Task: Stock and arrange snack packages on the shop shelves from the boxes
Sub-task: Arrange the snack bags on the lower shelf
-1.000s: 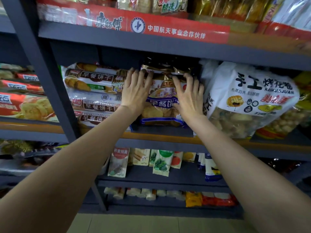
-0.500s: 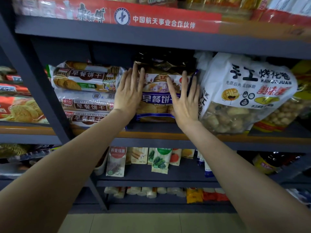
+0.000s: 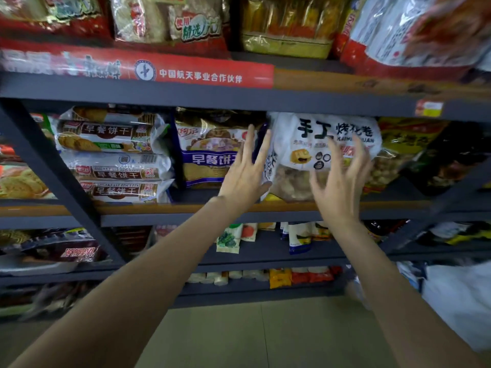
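I see a dark grey metal shelving unit [image 3: 239,100] filling the view, and I use its middle shelf [image 3: 159,208], edged with a wood-coloured strip, as my reference. On that shelf, at centre, a blue-and-gold breakfast biscuit package [image 3: 210,152] stands upright, facing forward. Just to its right on the same shelf sits a large white bag of baked rolls [image 3: 326,144], its clear lower part showing the contents. To the left of the blue-and-gold package, several long biscuit sleeves [image 3: 111,155] lie stacked flat, one on another. The left hand [image 3: 248,171] is raised in front of the seam between the blue-and-gold package and the white bag, fingers straight and slightly spread, holding nothing; I cannot tell whether its fingertips touch the packaging. The right hand [image 3: 342,179] is in front of the white bag, fingers spread and loosely bent, blurred; I cannot tell whether it makes contact. Above the middle shelf, the next shelf edge carries a red banner strip [image 3: 186,73] with white characters, with more packaged goods [image 3: 287,27] above it. A diagonal brace [image 3: 53,181] of the frame crosses the left side. Below the middle shelf, a lower shelf holds small upright sachets [image 3: 228,239], and the level beneath it holds small yellow and red packets [image 3: 297,276]. The floor [image 3: 252,333] under the unit is pale tile.
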Available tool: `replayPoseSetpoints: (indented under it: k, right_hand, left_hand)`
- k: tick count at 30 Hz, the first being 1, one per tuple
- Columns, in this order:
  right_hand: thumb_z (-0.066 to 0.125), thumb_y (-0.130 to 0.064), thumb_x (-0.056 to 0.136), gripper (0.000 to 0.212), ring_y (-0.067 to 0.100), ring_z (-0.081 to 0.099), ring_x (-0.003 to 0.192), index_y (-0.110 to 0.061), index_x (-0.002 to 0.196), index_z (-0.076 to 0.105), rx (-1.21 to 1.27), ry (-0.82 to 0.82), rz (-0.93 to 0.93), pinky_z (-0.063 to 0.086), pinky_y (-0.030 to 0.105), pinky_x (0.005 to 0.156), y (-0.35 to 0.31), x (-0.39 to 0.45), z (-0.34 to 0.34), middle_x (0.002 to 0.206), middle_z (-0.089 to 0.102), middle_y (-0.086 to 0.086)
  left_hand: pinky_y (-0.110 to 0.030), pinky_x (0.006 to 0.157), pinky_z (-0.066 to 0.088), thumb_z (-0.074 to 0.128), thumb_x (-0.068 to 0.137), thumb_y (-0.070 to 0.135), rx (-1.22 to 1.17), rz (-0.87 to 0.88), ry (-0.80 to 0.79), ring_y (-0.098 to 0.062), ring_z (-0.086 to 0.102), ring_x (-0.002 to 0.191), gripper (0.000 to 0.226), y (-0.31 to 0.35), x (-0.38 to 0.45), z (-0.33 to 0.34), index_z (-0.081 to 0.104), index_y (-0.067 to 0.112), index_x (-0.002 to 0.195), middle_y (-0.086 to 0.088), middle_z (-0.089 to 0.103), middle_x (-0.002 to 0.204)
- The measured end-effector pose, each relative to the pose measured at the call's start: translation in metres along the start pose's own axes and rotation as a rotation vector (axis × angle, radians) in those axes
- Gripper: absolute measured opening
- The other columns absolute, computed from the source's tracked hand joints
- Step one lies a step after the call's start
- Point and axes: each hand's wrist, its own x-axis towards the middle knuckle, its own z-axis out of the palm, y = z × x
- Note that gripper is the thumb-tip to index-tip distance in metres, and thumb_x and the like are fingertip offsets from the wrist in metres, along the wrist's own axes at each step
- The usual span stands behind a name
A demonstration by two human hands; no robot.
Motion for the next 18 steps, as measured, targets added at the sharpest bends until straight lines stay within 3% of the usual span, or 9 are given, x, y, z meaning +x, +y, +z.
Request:
replayPoseSetpoints:
  k: [2, 5, 8, 11, 13, 16, 18]
  right_hand:
    - [0.069, -0.032, 0.083, 0.073, 0.041, 0.011, 0.139, -0.025, 0.145, 0.032, 0.065, -0.160, 0.216, 0.021, 0.057, 0.111, 0.029, 0.011, -0.006, 0.154, 0.007, 0.019]
    - [0.074, -0.033, 0.078, 0.087, 0.034, 0.003, 0.144, -0.026, 0.149, 0.025, 0.183, -0.285, 0.158, 0.015, 0.046, 0.117, 0.052, 0.031, 0.000, 0.156, -0.003, 0.018]
    - [0.074, -0.030, 0.078, 0.092, 0.034, 0.001, 0.144, -0.031, 0.149, 0.016, 0.188, -0.389, 0.083, 0.015, 0.043, 0.115, 0.048, 0.057, 0.013, 0.157, -0.008, 0.014]
    - [0.071, -0.031, 0.082, 0.091, 0.036, 0.008, 0.144, -0.034, 0.150, 0.010, 0.178, -0.504, 0.062, 0.021, 0.044, 0.113, 0.045, 0.072, 0.022, 0.157, -0.011, 0.012]
    - [0.071, -0.030, 0.081, 0.092, 0.034, 0.008, 0.144, -0.033, 0.150, 0.009, 0.208, -0.509, 0.045, 0.020, 0.042, 0.114, 0.049, 0.071, 0.021, 0.157, -0.012, 0.011]
    - [0.073, -0.031, 0.078, 0.097, 0.032, 0.009, 0.144, -0.031, 0.150, 0.007, 0.253, -0.468, 0.012, 0.022, 0.039, 0.113, 0.065, 0.056, 0.016, 0.157, -0.013, 0.011]
    - [0.074, -0.032, 0.076, 0.098, 0.029, 0.010, 0.143, -0.029, 0.150, 0.010, 0.299, -0.465, -0.023, 0.021, 0.037, 0.113, 0.075, 0.051, 0.014, 0.157, -0.011, 0.011]
  left_hand:
    - [-0.037, 0.088, 0.051, 0.060, 0.089, 0.033, -0.087, -0.037, -0.001, -0.035, 0.040, 0.131, 0.098, 0.022, 0.011, 0.004, -0.019, 0.021, 0.145, -0.015, -0.018, 0.155]
    - [-0.031, 0.067, 0.050, 0.062, 0.090, 0.019, -0.176, -0.164, 0.038, -0.032, 0.060, 0.102, 0.095, 0.040, 0.030, 0.012, -0.013, 0.021, 0.148, -0.014, -0.007, 0.156]
    - [-0.037, 0.069, 0.052, 0.060, 0.089, 0.007, -0.304, -0.293, 0.105, -0.037, 0.061, 0.097, 0.093, 0.038, 0.042, 0.019, -0.010, 0.020, 0.149, -0.016, 0.006, 0.156]
    - [-0.036, 0.073, 0.046, 0.057, 0.091, 0.008, -0.341, -0.382, 0.117, -0.039, 0.058, 0.105, 0.090, 0.034, 0.048, 0.018, -0.012, 0.016, 0.149, -0.018, 0.012, 0.155]
    - [-0.040, 0.077, 0.045, 0.059, 0.090, 0.010, -0.338, -0.369, 0.100, -0.041, 0.057, 0.106, 0.092, 0.036, 0.048, 0.017, -0.012, 0.015, 0.148, -0.020, 0.012, 0.155]
    - [-0.034, 0.068, 0.043, 0.061, 0.089, 0.010, -0.318, -0.353, 0.080, -0.036, 0.062, 0.089, 0.094, 0.048, 0.042, 0.018, -0.011, 0.015, 0.149, -0.017, 0.007, 0.156]
    - [-0.034, 0.075, 0.044, 0.062, 0.089, 0.015, -0.302, -0.390, 0.113, -0.036, 0.062, 0.092, 0.093, 0.057, 0.037, 0.020, -0.009, 0.014, 0.149, -0.019, 0.005, 0.156]
